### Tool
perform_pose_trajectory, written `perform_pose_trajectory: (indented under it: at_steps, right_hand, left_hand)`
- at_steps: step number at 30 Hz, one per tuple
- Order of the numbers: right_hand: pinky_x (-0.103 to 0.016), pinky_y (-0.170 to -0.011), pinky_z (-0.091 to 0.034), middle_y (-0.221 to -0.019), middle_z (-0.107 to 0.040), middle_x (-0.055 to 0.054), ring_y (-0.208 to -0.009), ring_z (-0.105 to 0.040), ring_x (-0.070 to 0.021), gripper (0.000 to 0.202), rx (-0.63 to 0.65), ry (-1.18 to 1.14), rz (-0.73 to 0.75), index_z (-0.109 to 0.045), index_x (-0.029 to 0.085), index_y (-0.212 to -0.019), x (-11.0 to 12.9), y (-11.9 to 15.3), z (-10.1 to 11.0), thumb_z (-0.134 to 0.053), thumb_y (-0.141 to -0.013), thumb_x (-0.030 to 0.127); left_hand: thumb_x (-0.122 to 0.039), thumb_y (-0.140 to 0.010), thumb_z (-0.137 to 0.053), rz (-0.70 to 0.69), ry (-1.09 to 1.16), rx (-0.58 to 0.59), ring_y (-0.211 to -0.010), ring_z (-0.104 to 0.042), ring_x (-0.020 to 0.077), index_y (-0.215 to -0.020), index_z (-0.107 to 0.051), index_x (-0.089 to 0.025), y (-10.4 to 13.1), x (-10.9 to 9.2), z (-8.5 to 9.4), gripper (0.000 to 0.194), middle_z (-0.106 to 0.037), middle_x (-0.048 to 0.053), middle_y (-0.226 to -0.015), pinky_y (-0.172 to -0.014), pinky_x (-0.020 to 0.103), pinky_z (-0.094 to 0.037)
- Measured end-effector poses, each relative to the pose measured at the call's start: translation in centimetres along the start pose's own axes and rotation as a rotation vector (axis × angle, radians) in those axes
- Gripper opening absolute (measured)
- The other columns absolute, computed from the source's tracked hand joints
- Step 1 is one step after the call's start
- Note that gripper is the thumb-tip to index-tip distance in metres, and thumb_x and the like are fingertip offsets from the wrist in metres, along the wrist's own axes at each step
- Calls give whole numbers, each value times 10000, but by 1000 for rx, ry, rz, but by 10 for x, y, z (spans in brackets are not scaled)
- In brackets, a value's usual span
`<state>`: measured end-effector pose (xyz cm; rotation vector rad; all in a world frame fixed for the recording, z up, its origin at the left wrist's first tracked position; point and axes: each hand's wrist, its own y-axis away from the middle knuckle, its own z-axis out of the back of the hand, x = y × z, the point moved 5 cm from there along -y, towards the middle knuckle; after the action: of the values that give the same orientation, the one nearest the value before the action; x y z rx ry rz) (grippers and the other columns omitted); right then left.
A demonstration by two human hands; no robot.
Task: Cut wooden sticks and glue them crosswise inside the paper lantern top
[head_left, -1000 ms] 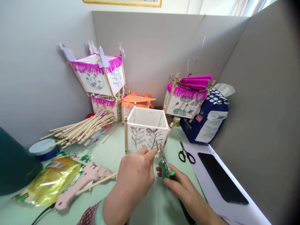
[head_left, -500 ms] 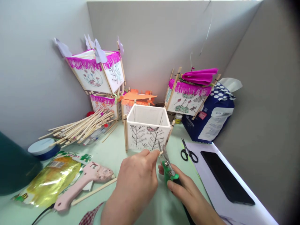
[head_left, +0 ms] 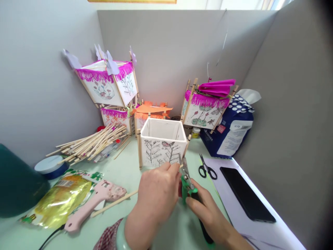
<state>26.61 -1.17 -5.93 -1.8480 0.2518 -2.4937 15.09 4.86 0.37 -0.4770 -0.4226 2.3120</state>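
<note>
My left hand (head_left: 158, 191) is closed around a thin wooden stick (head_left: 117, 203), whose long end sticks out to the lower left and whose tip shows beyond my fingertips. My right hand (head_left: 205, 208) grips green-and-black pruning shears (head_left: 186, 185). Their blades point up and away, and the stick's tip lies at them; whether they bite into it I cannot make out. Just beyond both hands stands a white box-shaped lantern (head_left: 162, 152) with ink-drawn branches and wooden sticks at its corners.
A pink glue gun (head_left: 96, 199), a yellow packet (head_left: 63, 194) and a bundle of sticks (head_left: 96, 142) lie at left. Black scissors (head_left: 207, 172) and a phone (head_left: 247, 194) are at right. Decorated lanterns (head_left: 104, 85) and a blue tissue pack (head_left: 229, 128) stand behind.
My left hand has shifted right with the stick, closer to my right hand. The shears have turned slightly more upright. The camera view has tilted up a little.
</note>
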Motion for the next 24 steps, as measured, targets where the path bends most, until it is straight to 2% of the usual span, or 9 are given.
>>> perform_pose_trajectory:
  at_steps: [2, 6, 13, 19, 24]
  right_hand:
    - [-297, -705, -399, -818, -527, -13, -774, -480, -179, 117, 19, -9, -15, -515, 190, -896, 0, -1, 0, -460, -803, 236]
    - [-330, -797, -407, -885, -566, -31, -854, -512, -200, 168, 30, -12, -38, -544, 187, -949, 1, -2, 2, -458, -819, 249]
    - [-400, -961, -370, -1068, -618, -75, -1042, -530, -250, 279, 67, -61, -94, -564, 176, -1077, 5, 3, 3, -481, -831, 278]
    - [-405, -976, -367, -1076, -618, -75, -1058, -531, -258, 281, 74, -27, -119, -571, 182, -1080, 7, 5, 3, -483, -838, 293]
    - [-389, -926, -388, -1052, -605, -69, -1018, -530, -253, 290, 75, -11, -139, -557, 190, -1086, 3, 6, 3, -479, -831, 302]
  left_hand:
    - [-221, -908, -446, 18, -36, -15, -578, -603, 167, -1046, -646, -271, 0, 1, -2, 248, -681, -9, -758, -487, 278, -281]
    - [-166, -874, -436, 16, -61, -18, -540, -578, 155, -914, -655, -252, 1, 2, -2, 238, -658, -10, -696, -472, 281, -227]
    - [-67, -757, -445, 8, -84, 93, -533, -574, 155, -834, -629, -207, 0, 0, 6, 244, -661, 13, -695, -464, 266, -244]
    - [-152, -863, -397, 8, 12, 158, -573, -606, 189, -757, -618, -214, -3, 4, 6, 253, -674, 25, -664, -484, 277, -262]
    - [-233, -918, -395, 31, 130, 201, -536, -566, 154, -705, -609, -199, -4, 11, 2, 303, -635, 17, -598, -500, 260, -297]
